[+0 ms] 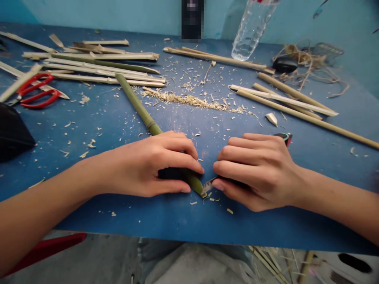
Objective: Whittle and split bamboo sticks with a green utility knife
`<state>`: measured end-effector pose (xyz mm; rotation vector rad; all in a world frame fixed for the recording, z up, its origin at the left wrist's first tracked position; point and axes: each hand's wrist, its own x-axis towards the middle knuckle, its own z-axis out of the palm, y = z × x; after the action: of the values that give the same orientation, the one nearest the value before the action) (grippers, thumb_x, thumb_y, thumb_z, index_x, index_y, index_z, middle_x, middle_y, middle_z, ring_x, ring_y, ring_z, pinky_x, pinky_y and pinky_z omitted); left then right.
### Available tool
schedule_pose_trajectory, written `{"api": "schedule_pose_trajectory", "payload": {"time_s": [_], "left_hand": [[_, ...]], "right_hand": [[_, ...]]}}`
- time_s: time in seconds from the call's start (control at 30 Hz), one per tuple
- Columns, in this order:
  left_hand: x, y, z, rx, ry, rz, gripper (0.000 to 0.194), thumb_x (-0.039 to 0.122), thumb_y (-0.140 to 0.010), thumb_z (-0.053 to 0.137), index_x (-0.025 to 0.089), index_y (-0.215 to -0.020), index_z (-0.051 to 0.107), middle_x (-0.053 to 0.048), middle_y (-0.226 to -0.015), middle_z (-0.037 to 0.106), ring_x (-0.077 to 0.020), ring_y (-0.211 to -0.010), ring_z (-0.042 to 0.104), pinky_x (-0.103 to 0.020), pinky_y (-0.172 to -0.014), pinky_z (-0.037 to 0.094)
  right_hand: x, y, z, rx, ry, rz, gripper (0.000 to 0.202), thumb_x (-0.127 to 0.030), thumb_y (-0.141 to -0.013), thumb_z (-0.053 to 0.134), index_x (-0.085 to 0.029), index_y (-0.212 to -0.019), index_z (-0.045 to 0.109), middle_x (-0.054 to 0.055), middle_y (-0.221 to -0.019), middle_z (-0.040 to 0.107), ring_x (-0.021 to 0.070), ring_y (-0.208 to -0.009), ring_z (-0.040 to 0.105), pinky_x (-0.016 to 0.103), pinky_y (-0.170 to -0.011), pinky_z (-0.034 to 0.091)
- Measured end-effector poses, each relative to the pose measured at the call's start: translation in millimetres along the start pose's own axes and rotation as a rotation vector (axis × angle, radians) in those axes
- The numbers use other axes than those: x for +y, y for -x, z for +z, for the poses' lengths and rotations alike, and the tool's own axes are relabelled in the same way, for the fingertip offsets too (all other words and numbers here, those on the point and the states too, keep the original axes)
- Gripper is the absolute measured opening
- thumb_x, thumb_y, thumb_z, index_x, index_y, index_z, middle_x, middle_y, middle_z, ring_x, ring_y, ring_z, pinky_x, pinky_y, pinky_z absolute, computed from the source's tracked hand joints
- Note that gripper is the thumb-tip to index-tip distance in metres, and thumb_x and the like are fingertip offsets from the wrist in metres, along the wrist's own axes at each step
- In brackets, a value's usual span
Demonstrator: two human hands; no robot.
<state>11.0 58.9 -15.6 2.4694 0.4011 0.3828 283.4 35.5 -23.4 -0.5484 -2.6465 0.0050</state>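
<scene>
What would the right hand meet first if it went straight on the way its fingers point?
Most likely the left hand, just across a gap from the right hand. Its knife blade sits at the cut end of the green bamboo stick; exact depth is unclear.

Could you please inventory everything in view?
Wall: one, blue, back
Table: one, blue, centre
Bottle: one, clear, back
Blurred object: one, dark, back
Cut sticks: many, mostly pale or tan, both sides
String: one tangle, tan, right
Rounded object: one, black, right
Scissors: one, red-handled, left
Angular object: one, black, left
Shavings: many, pale, centre
Held stick: one, green, centre
Knife: one, grey-bladed, centre
Red object: one, red, lower left
Left hand: one, on held stick
Right hand: one, holding knife
</scene>
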Motion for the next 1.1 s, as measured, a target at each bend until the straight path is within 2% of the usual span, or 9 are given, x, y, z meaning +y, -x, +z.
{"api": "schedule_pose_trajectory", "payload": {"time_s": [0.07,0.13,0.37,0.63,0.87,1.1], "left_hand": [[0.6,-0.2,-0.2,-0.010,-0.020,-0.002,0.022,0.017,-0.099,0.069,0.017,-0.121,0.073,-0.008,-0.110,0.067,-0.0199,-0.103,0.060,-0.029,-0.098,0.042],[1.8,-0.4,-0.8,-0.002,-0.032,-0.001,0.016,0.015,-0.100,0.067,0.017,-0.113,0.075,-0.008,-0.106,0.067,-0.0196,-0.099,0.061,-0.028,-0.096,0.042],[5.6,-2.4,-4.0,0.024,0.023,-0.016,0.009,0.010,-0.097,0.069,0.017,-0.097,0.075,-0.004,-0.094,0.069,-0.0141,-0.088,0.065,-0.018,-0.085,0.044],[-0.6,-2.4,-4.6,-0.034,0.067,-0.022,0.006,0.012,-0.098,0.069,0.018,-0.098,0.073,-0.004,-0.095,0.071,-0.0150,-0.089,0.065,-0.020,-0.083,0.046],[-3.9,-2.5,-8.7,-0.099,0.090,0.002,0.015,0.016,-0.101,0.066,0.023,-0.109,0.075,-0.006,-0.104,0.076,-0.0188,-0.094,0.069,-0.026,-0.085,0.050],[-7.0,-7.8,-7.1,-0.083,0.134,0.009,0.014,0.012,-0.097,0.072,0.022,-0.104,0.078,-0.004,-0.102,0.078,-0.0161,-0.092,0.070,-0.024,-0.083,0.052]], "right_hand": [[0.6,-1.1,0.7,0.001,0.021,-0.006,0.033,-0.035,-0.107,0.053,-0.020,-0.083,0.068,0.001,-0.074,0.064,0.0160,-0.064,0.048,0.035,-0.059,0.027],[1.2,-2.5,1.4,0.007,0.030,-0.008,0.033,-0.036,-0.108,0.053,-0.019,-0.083,0.068,0.000,-0.073,0.063,0.0159,-0.064,0.048,0.034,-0.060,0.028],[1.2,-4.1,1.4,-0.020,0.035,-0.037,0.032,-0.034,-0.108,0.055,-0.019,-0.082,0.067,-0.001,-0.074,0.061,0.0156,-0.064,0.046,0.035,-0.058,0.027],[1.6,-11.2,5.7,-0.039,0.029,-0.095,0.032,-0.038,-0.110,0.055,-0.020,-0.086,0.065,-0.002,-0.076,0.060,0.0152,-0.067,0.046,0.034,-0.058,0.027],[0.5,-16.6,-0.3,-0.131,-0.083,-0.083,0.033,-0.034,-0.112,0.048,-0.022,-0.084,0.061,-0.004,-0.075,0.056,0.0153,-0.068,0.045,0.035,-0.061,0.028],[5.9,-21.2,-2.0,-0.192,-0.208,-0.082,0.036,-0.034,-0.113,0.046,-0.021,-0.084,0.063,-0.003,-0.073,0.056,0.0146,-0.068,0.050,0.033,-0.061,0.027]]}}
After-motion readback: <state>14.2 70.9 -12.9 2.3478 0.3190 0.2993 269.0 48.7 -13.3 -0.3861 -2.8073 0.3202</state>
